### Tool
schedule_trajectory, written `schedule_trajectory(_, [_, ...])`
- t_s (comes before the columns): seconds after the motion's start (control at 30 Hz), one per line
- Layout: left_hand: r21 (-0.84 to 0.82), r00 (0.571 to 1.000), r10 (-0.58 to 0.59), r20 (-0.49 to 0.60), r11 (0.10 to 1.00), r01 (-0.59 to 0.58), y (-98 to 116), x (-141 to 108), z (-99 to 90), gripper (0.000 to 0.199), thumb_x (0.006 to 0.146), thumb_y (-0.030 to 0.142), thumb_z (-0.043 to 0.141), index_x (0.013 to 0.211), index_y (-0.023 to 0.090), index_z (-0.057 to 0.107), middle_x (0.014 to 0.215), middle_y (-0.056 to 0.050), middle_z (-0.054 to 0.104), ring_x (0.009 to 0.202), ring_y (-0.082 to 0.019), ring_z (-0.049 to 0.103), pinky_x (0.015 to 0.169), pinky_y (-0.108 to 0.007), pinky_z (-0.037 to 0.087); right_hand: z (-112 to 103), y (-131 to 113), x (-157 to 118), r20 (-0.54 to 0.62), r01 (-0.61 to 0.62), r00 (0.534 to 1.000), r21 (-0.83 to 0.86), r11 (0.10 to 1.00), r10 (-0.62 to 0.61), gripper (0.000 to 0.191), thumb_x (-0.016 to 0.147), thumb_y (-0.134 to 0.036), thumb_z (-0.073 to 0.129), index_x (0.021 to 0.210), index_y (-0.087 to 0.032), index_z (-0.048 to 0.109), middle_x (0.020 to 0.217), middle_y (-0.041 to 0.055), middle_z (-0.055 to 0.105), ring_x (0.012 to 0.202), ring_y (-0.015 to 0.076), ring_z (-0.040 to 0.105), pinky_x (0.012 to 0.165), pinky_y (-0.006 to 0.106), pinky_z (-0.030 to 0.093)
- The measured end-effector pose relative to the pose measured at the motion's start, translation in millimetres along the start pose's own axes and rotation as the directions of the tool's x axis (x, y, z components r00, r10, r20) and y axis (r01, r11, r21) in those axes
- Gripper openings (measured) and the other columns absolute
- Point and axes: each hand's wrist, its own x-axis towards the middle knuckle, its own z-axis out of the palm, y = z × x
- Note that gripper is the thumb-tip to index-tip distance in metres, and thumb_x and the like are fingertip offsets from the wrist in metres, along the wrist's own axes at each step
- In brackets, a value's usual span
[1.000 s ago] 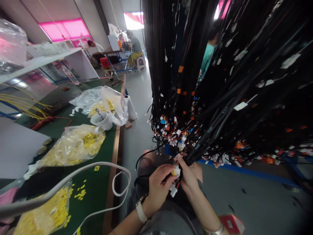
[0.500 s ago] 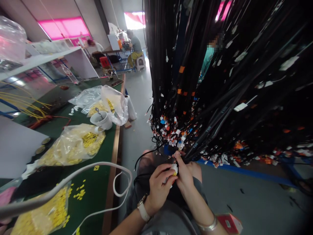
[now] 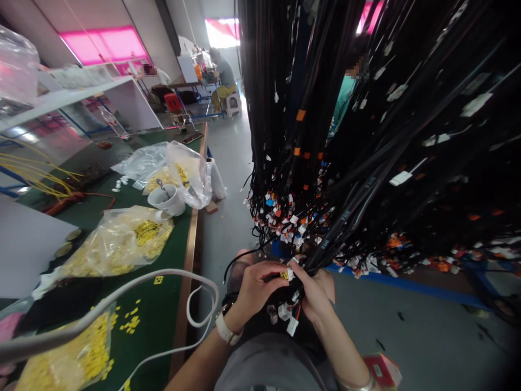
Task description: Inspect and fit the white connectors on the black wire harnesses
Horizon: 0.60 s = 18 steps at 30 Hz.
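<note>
Over my lap, my left hand (image 3: 257, 288) pinches a small white connector with a yellow piece (image 3: 286, 275) between thumb and fingertips. My right hand (image 3: 312, 290) is closed around black cables beside it, its thumb against the same connector. Several white connectors (image 3: 291, 326) dangle on short wires below my hands. A dense bundle of black cables (image 3: 280, 108) hangs in front of me, ending in many white, orange, red and blue connectors (image 3: 293, 220).
At the left, a green table (image 3: 163, 304) bears plastic bags of yellow pieces (image 3: 150, 233), a white cup (image 3: 169, 202) and loose yellow pieces (image 3: 131, 325). A thick grey hose (image 3: 134, 279) arches over it. A red box (image 3: 382, 370) lies on the floor. People sit farther back.
My left hand has shifted slightly left and up, its fingers straighter around the connector. White connectors now hang visibly below my hands. My right hand has moved slightly right.
</note>
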Motion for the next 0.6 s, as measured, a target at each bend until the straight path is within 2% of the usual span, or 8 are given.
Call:
schedule_trajectory(0.13, [0.048, 0.999, 0.027, 0.02, 0.998, -0.028, -1.3, 4.2, -4.2, 0.02, 0.072, 0.023, 0.076, 0.091, 0.02, 0.077, 0.095, -0.009, 0.074, 0.087, -0.02, 0.068, 0.083, -0.031, 0.054, -4.0, 4.7, -0.7, 0.066, -0.038, 0.997, -0.017, 0.999, 0.039, 0.036, 0.056, -0.036, 0.086, 0.082, -0.017, 0.07, 0.077, 0.0019, 0.071, 0.071, 0.0176, 0.064, 0.066, 0.027, 0.052])
schedule_trajectory(0.3, [0.037, 0.998, 0.021, 0.06, 0.999, -0.023, -2.0, 3.2, -8.9, 0.023, 0.073, 0.024, 0.075, 0.096, 0.021, 0.077, 0.101, -0.009, 0.072, 0.094, -0.022, 0.066, 0.088, -0.033, 0.052, -6.3, 6.5, -0.1, 0.113, -0.015, 0.993, -0.025, 1.0, 0.017, 0.034, 0.056, -0.035, 0.086, 0.08, -0.017, 0.072, 0.079, 0.0032, 0.072, 0.072, 0.0186, 0.065, 0.067, 0.028, 0.053])
schedule_trajectory(0.47, [-0.061, 0.988, -0.056, 0.143, 0.996, 0.066, -0.5, 1.9, -11.5, 0.026, 0.077, 0.026, 0.071, 0.102, 0.018, 0.075, 0.11, -0.012, 0.07, 0.099, -0.022, 0.066, 0.088, -0.032, 0.052, -4.5, 5.7, 2.2, 0.082, 0.022, 0.996, -0.042, 0.999, -0.019, 0.035, 0.054, -0.035, 0.087, 0.078, -0.018, 0.07, 0.074, 0.0013, 0.07, 0.069, 0.0169, 0.063, 0.066, 0.027, 0.052])
schedule_trajectory(0.6, [-0.144, 0.984, -0.143, 0.108, 0.977, 0.158, -1.8, 3.1, -7.7, 0.031, 0.075, 0.031, 0.072, 0.101, 0.014, 0.072, 0.103, -0.012, 0.071, 0.093, -0.021, 0.066, 0.084, -0.033, 0.053, -3.5, 6.1, 3.3, 0.073, 0.037, 0.997, -0.025, 0.999, -0.036, 0.037, 0.052, -0.033, 0.088, 0.078, -0.017, 0.068, 0.072, 0.0007, 0.069, 0.065, 0.016, 0.062, 0.064, 0.027, 0.051])
